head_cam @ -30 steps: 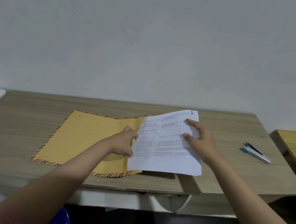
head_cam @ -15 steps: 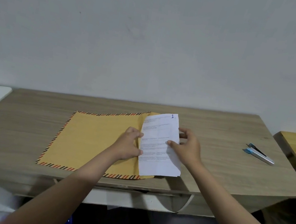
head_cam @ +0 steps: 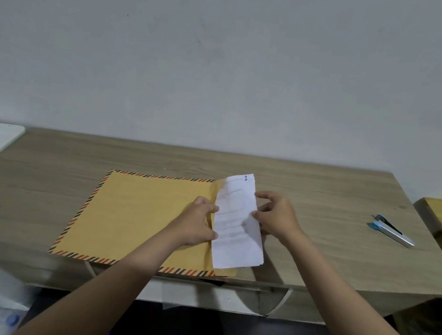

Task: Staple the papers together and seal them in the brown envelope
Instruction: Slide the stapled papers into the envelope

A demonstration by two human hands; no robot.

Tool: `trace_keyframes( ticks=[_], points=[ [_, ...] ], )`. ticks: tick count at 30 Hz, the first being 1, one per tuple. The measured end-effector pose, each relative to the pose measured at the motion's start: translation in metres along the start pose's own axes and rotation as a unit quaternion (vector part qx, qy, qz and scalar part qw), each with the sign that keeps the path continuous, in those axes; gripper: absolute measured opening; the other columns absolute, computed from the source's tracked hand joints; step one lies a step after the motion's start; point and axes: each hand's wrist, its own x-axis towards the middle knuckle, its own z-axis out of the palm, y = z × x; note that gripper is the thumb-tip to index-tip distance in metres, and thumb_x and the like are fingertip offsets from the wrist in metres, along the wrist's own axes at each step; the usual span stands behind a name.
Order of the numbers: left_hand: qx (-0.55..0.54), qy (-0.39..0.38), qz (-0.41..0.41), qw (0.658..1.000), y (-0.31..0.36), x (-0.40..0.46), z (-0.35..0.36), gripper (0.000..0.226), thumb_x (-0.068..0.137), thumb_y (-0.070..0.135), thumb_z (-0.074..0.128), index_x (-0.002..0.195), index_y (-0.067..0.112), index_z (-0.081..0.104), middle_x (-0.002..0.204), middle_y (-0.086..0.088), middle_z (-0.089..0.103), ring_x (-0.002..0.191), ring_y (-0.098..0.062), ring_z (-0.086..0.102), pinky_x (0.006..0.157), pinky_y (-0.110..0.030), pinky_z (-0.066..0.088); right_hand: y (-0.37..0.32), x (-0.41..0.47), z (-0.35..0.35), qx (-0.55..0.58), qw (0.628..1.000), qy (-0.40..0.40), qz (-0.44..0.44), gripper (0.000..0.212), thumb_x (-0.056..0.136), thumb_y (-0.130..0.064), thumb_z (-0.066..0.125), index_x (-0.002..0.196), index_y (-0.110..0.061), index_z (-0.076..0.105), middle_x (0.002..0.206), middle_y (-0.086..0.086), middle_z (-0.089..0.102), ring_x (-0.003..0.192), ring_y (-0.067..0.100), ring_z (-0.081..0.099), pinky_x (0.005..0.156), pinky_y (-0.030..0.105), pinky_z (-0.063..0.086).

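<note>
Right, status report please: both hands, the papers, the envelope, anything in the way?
Left hand holds envelope mouth. Right hand pinches papers, partly inside. Stapler lies apart on desk, nothing blocking.

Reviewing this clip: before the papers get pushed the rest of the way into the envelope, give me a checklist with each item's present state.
1. Envelope lies flat on the desk: ok.
2. Left hand holds the envelope mouth open: ok.
3. Right hand grips the papers: ok.
4. Papers partly inside: ok, a strip sticks out.
5. Papers stapled: cannot tell, no staple visible.
6. Stapler clear of the path: ok, off to the right.
</note>
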Motion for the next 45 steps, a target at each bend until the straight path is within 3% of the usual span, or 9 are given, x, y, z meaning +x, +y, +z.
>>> trace_keyframes(
  ticks=[3,8,15,23,28,31,35,41,45],
  points=[
    [-0.004,0.011,0.009,1.0,0.001,-0.001,0.002,0.072,0.073,0.011,0.076,0.137,0.01,0.043,0.124,0.007,0.033,0.098,-0.024,0.06,0.089,-0.042,0.053,0.002,0.002,-0.01,0.09,0.995,0.009,0.041,0.04,0.079,0.004,0.063,0.114,-0.016,0.062,0.069,0.004,0.053,0.07,0.025,0.062,0.061,0.037,0.057],
    [-0.012,0.033,0.014,0.999,0.003,0.001,0.002,0.071,0.074,0.011,0.073,0.138,0.01,0.042,0.128,0.006,0.034,0.089,-0.023,0.06,0.088,-0.042,0.052,0.011,-0.005,-0.001,0.069,0.997,-0.012,0.013,0.048,0.077,0.0,0.066,0.117,-0.024,0.054,0.068,0.004,0.053,0.069,0.022,0.059,0.057,0.03,0.047],
    [0.003,0.039,-0.015,0.999,0.002,0.003,-0.001,0.072,0.073,0.011,0.071,0.138,0.007,0.041,0.118,0.011,0.03,0.104,-0.023,0.056,0.09,-0.041,0.052,0.017,-0.006,-0.013,0.127,0.991,0.051,-0.009,0.052,0.074,0.006,0.066,0.117,-0.022,0.056,0.062,0.002,0.054,0.063,0.019,0.057,0.065,0.033,0.047],
    [-0.057,0.048,-0.006,0.997,0.023,0.011,0.007,0.07,0.074,0.005,0.073,0.137,0.005,0.041,0.122,0.006,0.033,0.092,-0.023,0.064,0.085,-0.041,0.055,0.018,-0.015,0.006,0.152,0.986,0.061,0.005,0.047,0.073,0.002,0.072,0.112,-0.017,0.055,0.066,0.004,0.062,0.071,0.024,0.068,0.067,0.038,0.057],
    [-0.06,0.054,-0.005,0.997,0.028,0.015,0.007,0.069,0.073,0.008,0.074,0.135,0.009,0.043,0.132,0.002,0.035,0.096,-0.022,0.063,0.084,-0.043,0.055,0.01,-0.011,0.019,0.05,0.993,0.09,-0.05,0.044,0.068,-0.008,0.079,0.101,-0.022,0.055,0.075,0.003,0.063,0.07,0.018,0.063,0.06,0.03,0.052],
    [-0.076,0.058,-0.001,0.995,0.029,0.014,0.006,0.069,0.073,0.008,0.075,0.134,0.01,0.045,0.13,0.003,0.036,0.097,-0.024,0.063,0.083,-0.043,0.056,0.01,-0.008,0.019,-0.032,0.994,0.06,-0.085,0.035,0.069,-0.011,0.078,0.097,-0.019,0.059,0.076,0.003,0.064,0.071,0.018,0.062,0.059,0.03,0.049],
    [-0.102,0.049,0.014,0.994,0.036,0.014,0.009,0.064,0.076,0.006,0.074,0.134,0.009,0.045,0.131,0.002,0.036,0.088,-0.023,0.067,0.084,-0.036,0.056,0.005,0.0,0.027,-0.011,0.997,-0.009,-0.081,0.029,0.075,-0.007,0.074,0.103,-0.009,0.065,0.074,0.006,0.068,0.072,0.018,0.065,0.071,0.032,0.053],
    [-0.122,0.047,0.025,0.991,0.04,0.014,0.004,0.064,0.076,0.004,0.075,0.134,0.007,0.047,0.132,0.001,0.037,0.081,-0.022,0.068,0.078,-0.026,0.056,-0.008,0.001,0.024,0.007,0.986,-0.166,-0.029,0.038,0.088,0.008,0.048,0.123,-0.002,0.053,0.092,0.01,0.064,0.077,0.009,0.059,0.069,0.009,0.049],
    [-0.121,0.042,0.032,0.991,0.038,0.018,0.004,0.067,0.075,0.006,0.077,0.135,0.009,0.047,0.134,0.001,0.037,0.075,-0.015,0.067,0.075,-0.023,0.055,-0.006,0.004,0.02,-0.083,0.971,-0.226,0.006,0.046,0.091,-0.001,0.048,0.135,-0.013,0.045,0.119,0.008,0.057,0.111,0.021,0.052,0.1,0.032,0.043]
  ],
)
